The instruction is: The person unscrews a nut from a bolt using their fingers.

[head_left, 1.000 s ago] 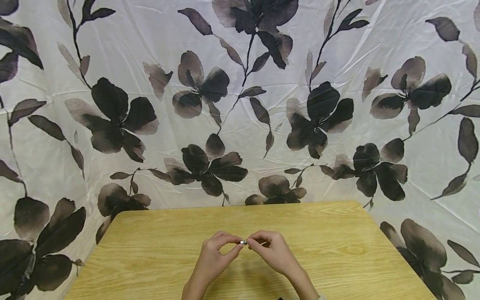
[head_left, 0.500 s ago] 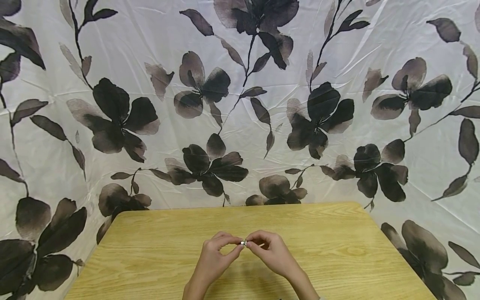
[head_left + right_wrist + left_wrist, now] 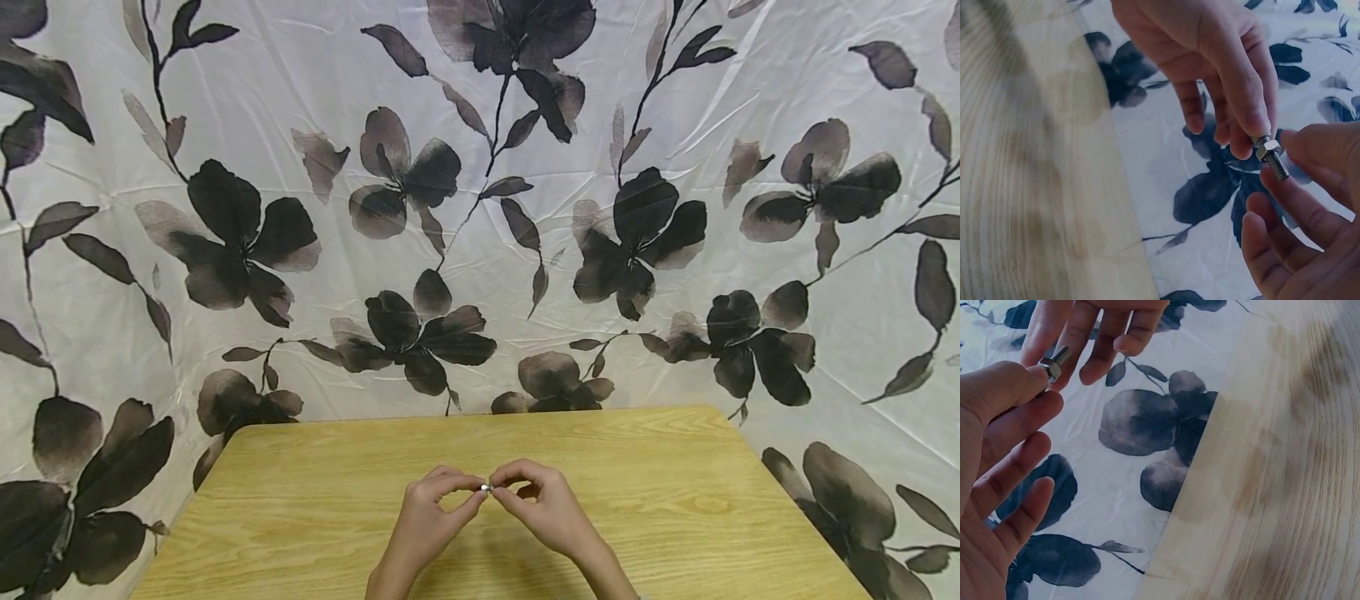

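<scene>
A small silver bolt point(image 3: 1279, 170) with a hex nut point(image 3: 1269, 150) on its thread is held over the table between both hands. My left hand point(image 3: 429, 518) pinches the bolt's head end between thumb and forefinger, hiding the head. My right hand point(image 3: 550, 510) has its thumb and forefinger curled in at the nut, one on either side, with the threaded end pointing towards its palm. In the left wrist view the nut point(image 3: 1051, 370) sits just beyond the left thumb tip. The other fingers of both hands are loosely bent.
A light wooden table point(image 3: 315, 483) with rounded far corners lies under the hands. Behind it and at both sides hangs a white cloth point(image 3: 525, 275) printed with dark flowers and leaves.
The right thumb and forefinger have shifted slightly at the bolt and now stand a little further apart at their tips. The left hand keeps its pinch almost in the same place.
</scene>
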A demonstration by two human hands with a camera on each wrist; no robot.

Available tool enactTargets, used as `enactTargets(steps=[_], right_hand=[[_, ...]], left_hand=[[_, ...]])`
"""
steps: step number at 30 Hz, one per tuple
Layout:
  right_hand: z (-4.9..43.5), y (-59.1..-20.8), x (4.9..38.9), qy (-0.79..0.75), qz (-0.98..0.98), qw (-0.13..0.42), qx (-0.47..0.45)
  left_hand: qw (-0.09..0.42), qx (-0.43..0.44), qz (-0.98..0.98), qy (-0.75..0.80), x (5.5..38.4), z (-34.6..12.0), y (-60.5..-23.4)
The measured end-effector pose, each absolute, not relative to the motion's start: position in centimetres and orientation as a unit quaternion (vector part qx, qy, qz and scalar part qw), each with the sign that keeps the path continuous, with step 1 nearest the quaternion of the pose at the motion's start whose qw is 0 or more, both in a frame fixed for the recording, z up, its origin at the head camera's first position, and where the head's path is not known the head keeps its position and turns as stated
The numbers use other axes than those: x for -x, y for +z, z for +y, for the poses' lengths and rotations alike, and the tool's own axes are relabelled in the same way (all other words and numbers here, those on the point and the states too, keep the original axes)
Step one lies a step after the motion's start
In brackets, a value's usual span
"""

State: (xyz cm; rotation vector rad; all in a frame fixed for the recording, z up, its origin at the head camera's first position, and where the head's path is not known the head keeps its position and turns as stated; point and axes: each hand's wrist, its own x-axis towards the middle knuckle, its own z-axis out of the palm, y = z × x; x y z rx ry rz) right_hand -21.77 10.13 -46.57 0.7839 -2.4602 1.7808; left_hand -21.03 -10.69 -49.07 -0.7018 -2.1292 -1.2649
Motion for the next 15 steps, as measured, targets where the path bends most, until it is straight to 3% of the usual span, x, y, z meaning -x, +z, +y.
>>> enactTargets(steps=[15], right_hand=[[10.4, -46.27, 21.73, 0.567, -0.79, -0.005, -0.232]], left_hand=[[0.307, 0.286, -0.782, -0.461, 21.05, -10.67, -48.79]])
